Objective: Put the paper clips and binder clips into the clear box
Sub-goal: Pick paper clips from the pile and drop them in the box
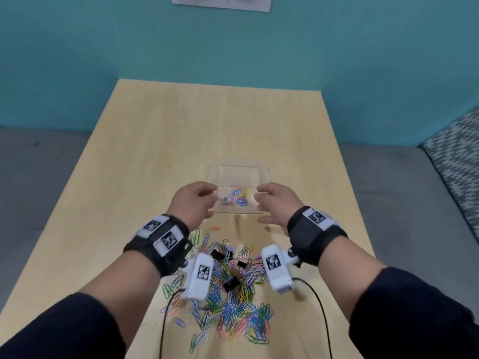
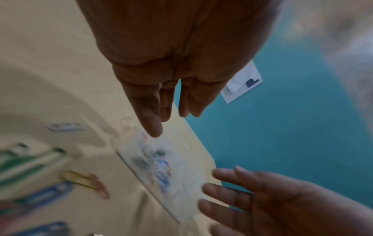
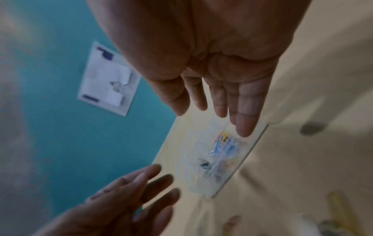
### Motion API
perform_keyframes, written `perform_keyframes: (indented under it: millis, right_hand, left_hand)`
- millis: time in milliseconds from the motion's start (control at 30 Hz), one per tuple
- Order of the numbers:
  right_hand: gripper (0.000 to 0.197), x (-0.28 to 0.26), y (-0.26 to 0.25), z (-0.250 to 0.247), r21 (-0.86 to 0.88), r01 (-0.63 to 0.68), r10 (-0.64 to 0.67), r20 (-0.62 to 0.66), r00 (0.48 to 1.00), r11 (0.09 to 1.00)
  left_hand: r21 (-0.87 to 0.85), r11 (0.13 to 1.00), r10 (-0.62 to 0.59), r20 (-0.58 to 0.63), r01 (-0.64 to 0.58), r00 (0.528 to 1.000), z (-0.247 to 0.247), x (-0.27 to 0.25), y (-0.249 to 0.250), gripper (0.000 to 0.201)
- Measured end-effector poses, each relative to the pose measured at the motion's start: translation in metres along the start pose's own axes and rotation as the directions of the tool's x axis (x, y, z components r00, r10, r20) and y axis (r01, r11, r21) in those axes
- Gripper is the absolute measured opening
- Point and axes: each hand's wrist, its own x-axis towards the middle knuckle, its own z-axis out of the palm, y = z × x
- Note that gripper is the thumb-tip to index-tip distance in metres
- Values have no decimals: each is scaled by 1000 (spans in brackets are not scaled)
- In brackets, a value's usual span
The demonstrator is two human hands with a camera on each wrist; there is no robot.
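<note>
Right now both hands are hanging over the counter (image 1: 155, 141) with nothing in them. The left hand (image 1: 193, 200) and the right hand (image 1: 276, 203) are sitting on either side of the clear box (image 1: 238, 169), fingers loose and apart. Some paper clips (image 1: 234, 194) are lying inside the box. Nearer, a big pile of paper clips (image 1: 233, 304) and black binder clips (image 1: 231, 283) is lying on the counter.

The clear box (image 1: 238, 177) stands open-topped between the two hands — left hand (image 1: 193, 202), right hand (image 1: 276, 203) — while the clip heap (image 1: 228, 288) crowds the near bench (image 1: 160, 141); the far bench lies bare.
</note>
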Motion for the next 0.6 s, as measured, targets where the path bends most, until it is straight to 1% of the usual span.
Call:
perform_keyframes:
  millis: [33,67,100,133,167,200,267,300,333,367,400,433,467,500,533,600]
  right_hand:
    - [32,-8,8,-5,-144,73,-77,-24,997,987]
    - [35,-19,19,-10,-279,148,-164,-35,986,949]
    - [35,-33,33,-15,-403,212,-239,-17,971,890]
    - [35,-48,49,-18,-512,269,-295,33,955,816]
    - [35,-66,67,-21,-610,317,-317,113,942,726]
    - [35,-83,87,-22,-697,371,-317,213,924,613]
    - [41,-115,127,-21,-810,466,-281,383,880,357]
    - [49,-129,146,-20,-830,491,-257,430,866,265]
    - [61,-140,161,-17,-841,499,-234,452,861,208]
    - [73,-148,174,-14,-852,493,-225,452,863,177]
    - [83,-154,184,-10,-861,482,-239,439,866,163]
    - [89,-158,189,-4,-869,467,-250,422,872,161]
    - [92,-160,192,1,-877,455,-264,407,875,157]
    - [93,-161,194,8,-881,448,-280,397,874,151]
    - [92,-160,194,15,-884,444,-295,390,872,146]
    - [89,-156,189,30,-884,444,-304,388,870,143]
  left_hand:
    - [79,996,36,-22,-34,999,-11,-10,-8,19]
    - [167,984,71,-50,-62,996,-23,-23,-18,19]
    - [268,960,102,-72,-79,992,-36,-38,-32,19]
    - [370,924,134,-86,-93,987,-48,-55,-47,18]
    - [457,883,158,-87,-101,984,-58,-75,-65,17]
    - [522,845,182,-73,-118,981,-64,-96,-80,17]
    - [644,742,239,9,-189,971,-71,-138,-113,19]
    - [693,681,266,67,-237,962,-71,-156,-129,25]
    - [728,633,267,113,-263,957,-69,-172,-143,35]
    - [755,602,248,133,-260,960,-66,-185,-157,47]
    - [781,576,224,134,-242,965,-61,-194,-169,56]
    - [818,523,218,143,-240,965,-57,-200,-179,62]
    - [846,464,220,180,-265,959,-51,-203,-185,67]
    - [860,402,236,233,-314,943,-45,-205,-190,70]
    - [861,360,263,276,-359,925,-39,-203,-189,70]
    - [835,359,291,325,-418,900,-26,-198,-181,75]
